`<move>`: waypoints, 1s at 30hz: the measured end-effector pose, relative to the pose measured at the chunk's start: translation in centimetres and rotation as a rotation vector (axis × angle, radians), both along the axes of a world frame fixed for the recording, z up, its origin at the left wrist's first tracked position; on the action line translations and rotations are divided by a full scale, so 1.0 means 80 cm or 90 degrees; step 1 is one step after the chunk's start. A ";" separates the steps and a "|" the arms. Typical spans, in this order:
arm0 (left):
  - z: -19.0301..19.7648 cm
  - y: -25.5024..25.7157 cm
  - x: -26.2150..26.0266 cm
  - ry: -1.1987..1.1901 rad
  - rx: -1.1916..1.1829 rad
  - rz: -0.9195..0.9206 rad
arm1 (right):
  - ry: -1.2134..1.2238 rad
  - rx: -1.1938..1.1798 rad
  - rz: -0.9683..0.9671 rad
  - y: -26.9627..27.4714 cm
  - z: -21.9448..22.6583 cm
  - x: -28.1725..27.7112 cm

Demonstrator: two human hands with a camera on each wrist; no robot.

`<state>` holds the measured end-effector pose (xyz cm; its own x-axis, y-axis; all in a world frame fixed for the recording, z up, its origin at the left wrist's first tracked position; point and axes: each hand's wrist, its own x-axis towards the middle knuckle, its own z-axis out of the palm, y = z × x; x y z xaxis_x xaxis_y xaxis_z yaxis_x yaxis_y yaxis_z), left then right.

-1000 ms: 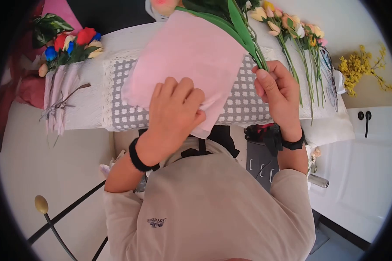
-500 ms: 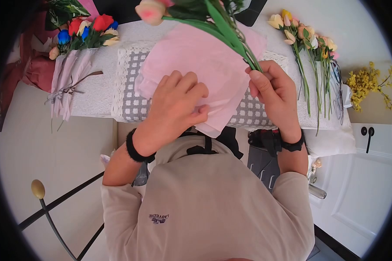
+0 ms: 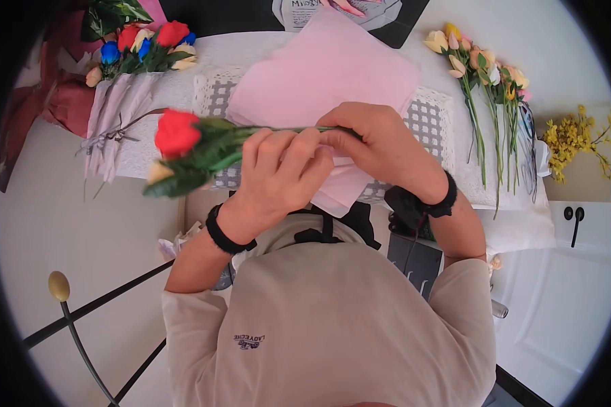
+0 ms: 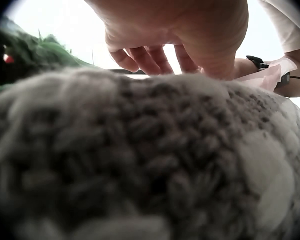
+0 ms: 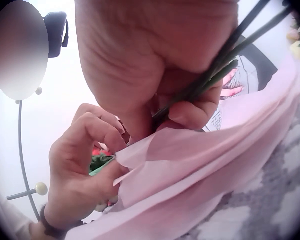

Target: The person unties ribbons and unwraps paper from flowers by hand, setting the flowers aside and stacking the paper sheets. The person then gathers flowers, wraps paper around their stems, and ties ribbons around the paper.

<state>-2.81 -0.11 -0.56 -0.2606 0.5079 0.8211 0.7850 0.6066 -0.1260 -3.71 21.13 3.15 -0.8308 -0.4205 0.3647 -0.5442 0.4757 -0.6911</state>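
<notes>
Over the table, my right hand [image 3: 380,146] grips a bunch of artificial flowers by its green stems [image 5: 225,57]. The bunch lies sideways, its red rose [image 3: 177,133] and leaves pointing left past my left hand. My left hand [image 3: 277,166] is curled just below the stems, thumb and forefinger pinching the near edge of the pink wrapping paper [image 3: 332,64]. In the right wrist view, folded paper corners [image 5: 135,157] meet those fingertips. The paper is spread over the grey-and-white checked cloth [image 3: 431,125]. That knitted cloth fills most of the left wrist view.
A wrapped bouquet [image 3: 125,102] with red and blue roses lies on the left beside dark red wrapping [image 3: 68,105]. Several loose long-stemmed flowers [image 3: 482,102] lie at the right, near yellow blossoms [image 3: 570,146]. Printed paper [image 3: 299,15] is at the back.
My right hand has turned and swung the flower bunch down, so the blooms go from the far side to the left. My left hand stays at the paper's near edge.
</notes>
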 end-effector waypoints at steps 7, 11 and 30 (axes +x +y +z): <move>0.004 -0.003 -0.008 -0.167 0.026 -0.007 | -0.074 0.022 -0.046 0.009 -0.003 0.011; 0.006 0.004 -0.008 -0.211 0.013 0.013 | -0.048 0.033 -0.044 0.013 -0.007 0.019; -0.003 0.006 -0.016 -0.300 0.052 0.007 | 0.091 0.064 -0.021 0.014 -0.022 0.024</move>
